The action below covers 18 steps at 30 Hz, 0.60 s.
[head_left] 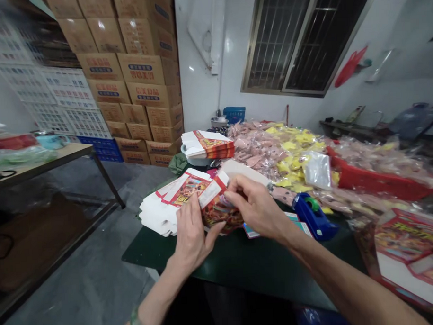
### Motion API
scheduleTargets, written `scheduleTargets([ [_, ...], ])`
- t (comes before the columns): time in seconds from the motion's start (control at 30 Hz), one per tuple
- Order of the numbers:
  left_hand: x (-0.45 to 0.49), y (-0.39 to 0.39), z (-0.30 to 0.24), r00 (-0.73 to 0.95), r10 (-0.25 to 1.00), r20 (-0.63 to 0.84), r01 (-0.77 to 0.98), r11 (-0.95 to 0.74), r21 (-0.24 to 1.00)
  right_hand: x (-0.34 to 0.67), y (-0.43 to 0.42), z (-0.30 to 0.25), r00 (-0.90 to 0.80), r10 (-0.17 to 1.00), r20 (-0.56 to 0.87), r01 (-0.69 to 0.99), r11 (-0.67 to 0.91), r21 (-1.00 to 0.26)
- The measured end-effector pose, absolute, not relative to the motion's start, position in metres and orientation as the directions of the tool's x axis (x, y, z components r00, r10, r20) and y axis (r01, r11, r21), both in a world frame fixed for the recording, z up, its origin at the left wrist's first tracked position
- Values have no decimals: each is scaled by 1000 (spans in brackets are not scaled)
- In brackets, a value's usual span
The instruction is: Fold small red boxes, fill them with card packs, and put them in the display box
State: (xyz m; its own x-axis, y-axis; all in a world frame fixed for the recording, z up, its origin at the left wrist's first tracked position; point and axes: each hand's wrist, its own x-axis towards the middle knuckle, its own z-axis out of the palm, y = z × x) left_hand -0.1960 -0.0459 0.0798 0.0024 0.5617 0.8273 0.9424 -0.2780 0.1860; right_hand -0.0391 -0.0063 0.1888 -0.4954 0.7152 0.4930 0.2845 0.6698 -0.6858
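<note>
A red printed cardboard box [223, 213] with colourful pictures stands tilted between my two hands over the green tabletop. My left hand [192, 227] grips its left side, fingers behind and thumb along the lower front. With a thumb-and-finger pinch, my right hand [257, 203] holds the box's upper right edge beside a white flap; some fingertips are hidden. Just left lies a stack of flat printed cartons [184, 194] with white flaps. A blue tape dispenser [312, 218] stands right of my right hand, next to a teal printed card [252, 231] partly under my wrist.
Plastic-wrapped pink and yellow packets [283, 150] are heaped at the back, beside a red tray [373, 178]. More flat cartons [208, 144] sit on a pale basin. Printed boxes [411, 241] occupy the right edge. Left are another table [74, 151] and stacked brown cartons [138, 70].
</note>
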Motion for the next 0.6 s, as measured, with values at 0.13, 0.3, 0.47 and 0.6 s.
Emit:
scheduleTargets([
  [0.13,-146,-50,61,-62,665,744,696,-506,510,0,-39,187,-507,690,516,367,715,-595],
  [0.3,-112,-52,74,176,940,293,54,-306,950,28,-31,175,-513,702,494,414,707,-574],
  [0.47,-104,-44,70,30,991,130,-121,-126,985,43,-16,152,-336,480,811,486,825,-287],
  [0.6,-116,-35,54,-178,968,175,21,-174,985,53,-11,127,-39,402,915,582,753,-306],
])
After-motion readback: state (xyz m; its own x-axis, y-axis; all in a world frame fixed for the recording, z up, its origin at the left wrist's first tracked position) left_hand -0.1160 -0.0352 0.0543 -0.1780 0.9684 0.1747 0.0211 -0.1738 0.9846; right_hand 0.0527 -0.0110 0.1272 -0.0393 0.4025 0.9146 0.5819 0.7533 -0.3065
